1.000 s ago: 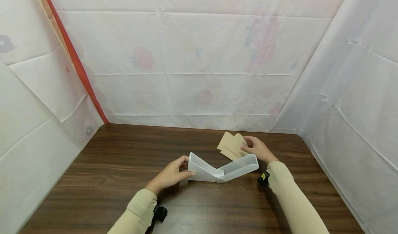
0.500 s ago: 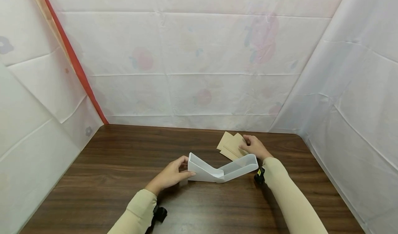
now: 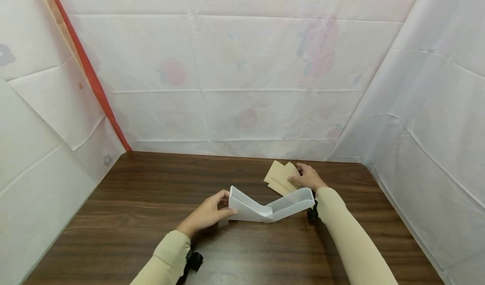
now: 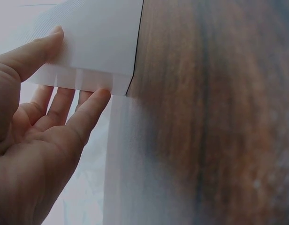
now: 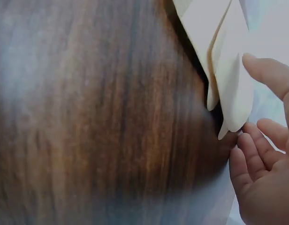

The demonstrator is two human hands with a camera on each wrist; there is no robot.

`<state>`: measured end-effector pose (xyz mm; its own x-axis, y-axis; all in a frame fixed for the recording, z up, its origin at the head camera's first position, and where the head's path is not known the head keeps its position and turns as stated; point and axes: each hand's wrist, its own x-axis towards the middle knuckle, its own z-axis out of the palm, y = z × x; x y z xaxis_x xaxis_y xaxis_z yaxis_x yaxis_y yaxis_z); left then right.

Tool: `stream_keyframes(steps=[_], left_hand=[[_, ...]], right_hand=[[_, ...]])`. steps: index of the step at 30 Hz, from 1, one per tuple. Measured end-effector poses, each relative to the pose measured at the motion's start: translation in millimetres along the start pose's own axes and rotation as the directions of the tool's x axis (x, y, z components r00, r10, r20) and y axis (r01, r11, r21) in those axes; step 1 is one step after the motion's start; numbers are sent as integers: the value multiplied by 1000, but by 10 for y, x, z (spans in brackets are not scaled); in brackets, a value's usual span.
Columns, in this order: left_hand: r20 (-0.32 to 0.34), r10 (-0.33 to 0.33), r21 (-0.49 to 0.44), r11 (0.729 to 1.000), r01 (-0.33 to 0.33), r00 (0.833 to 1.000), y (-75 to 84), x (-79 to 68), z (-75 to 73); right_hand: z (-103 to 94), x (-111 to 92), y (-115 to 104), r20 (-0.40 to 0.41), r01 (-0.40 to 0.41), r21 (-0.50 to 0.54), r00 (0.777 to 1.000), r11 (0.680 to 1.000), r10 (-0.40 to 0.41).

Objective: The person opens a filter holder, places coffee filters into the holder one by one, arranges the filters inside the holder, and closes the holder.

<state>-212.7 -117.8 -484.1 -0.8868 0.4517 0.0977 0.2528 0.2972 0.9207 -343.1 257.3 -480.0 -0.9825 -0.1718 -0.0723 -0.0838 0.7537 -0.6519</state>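
A translucent white plastic holder (image 3: 250,207) with a V-shaped top outline stands on the table. My left hand (image 3: 209,213) grips its left end. In the left wrist view the thumb presses the broad face of the holder (image 4: 100,40) and the fingers lie against the end wall. Behind the holder's right end, several tan paper pieces (image 3: 282,176) overlap in a loose pile. My right hand (image 3: 310,178) is at the pile's right edge. In the right wrist view the thumb tip meets the upper face of the papers (image 5: 236,89), while loosely bent fingers lie by their near end.
The dark wood-grain table (image 3: 163,184) carries these things. A white printed cloth (image 3: 242,74) rises along its back edge, with more cloth at both sides. A red strip (image 3: 92,78) runs down the back left corner. A small black camera (image 3: 194,260) sits at the left wrist.
My right hand has shifted slightly left over the paper pile, and its forearm has swung left too. The holder, the papers and my left hand stay put.
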Motion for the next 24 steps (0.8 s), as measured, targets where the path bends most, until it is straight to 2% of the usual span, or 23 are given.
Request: stream_keyframes(steps=[6,13,20,24], left_hand=[[-1,-7,-23,1000,7,1000,-7,-7,9],[10,6,-36,999,-5,1000,39,-15,2],[8,3,-13,1000,-3,1000,44,-13,-2],[9,7,-13,1000,-7,1000,46,-11,-5]], right_hand=[[-30,91,-63,29,-115,-77,993,990,117],[-107,179,-114,107,-194,-122,972,973,207],[-119,172,-117,134,-190,-94,970,977,202],[-116,168,-121,121,-194,-93,971,977,205]])
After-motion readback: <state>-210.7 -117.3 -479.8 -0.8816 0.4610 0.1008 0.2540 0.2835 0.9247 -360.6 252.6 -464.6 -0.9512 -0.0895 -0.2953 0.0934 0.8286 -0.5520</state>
